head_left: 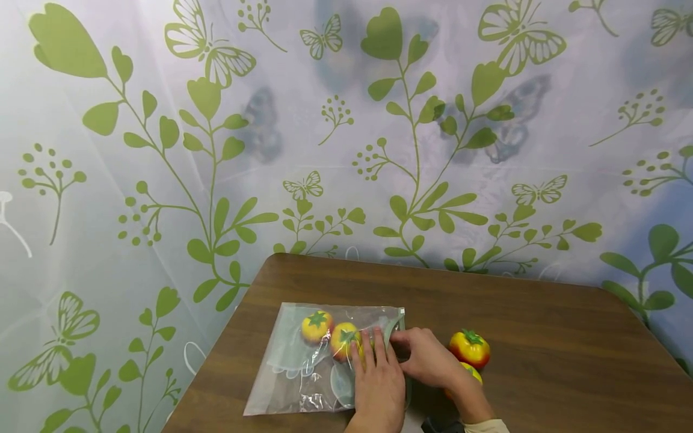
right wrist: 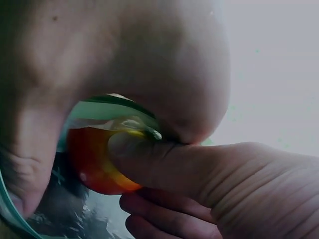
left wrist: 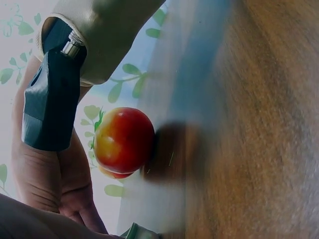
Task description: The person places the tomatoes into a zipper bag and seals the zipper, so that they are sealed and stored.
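A clear zip bag (head_left: 276,379) with a green-edged mouth lies on the table, two red-and-yellow tomatoes (head_left: 316,326) showing plainly inside. My left hand (head_left: 379,380) rests on the bag near its mouth, fingers extended over the plastic. From the right, my right hand (head_left: 430,359) reaches into the mouth. The right wrist view shows its thumb across another tomato (right wrist: 92,159), with curled fingers beside it; the far side of this grip is hidden. Two more tomatoes (head_left: 470,347) sit outside the bag, right of my right hand, one partly covered by it.
The brown wooden table (head_left: 557,361) extends to the right and behind the bag. A pale curtain (head_left: 335,156) with green leaves and butterflies hangs behind and left of it. A dark wrist device (left wrist: 52,99) sits below a cream sleeve (left wrist: 107,40).
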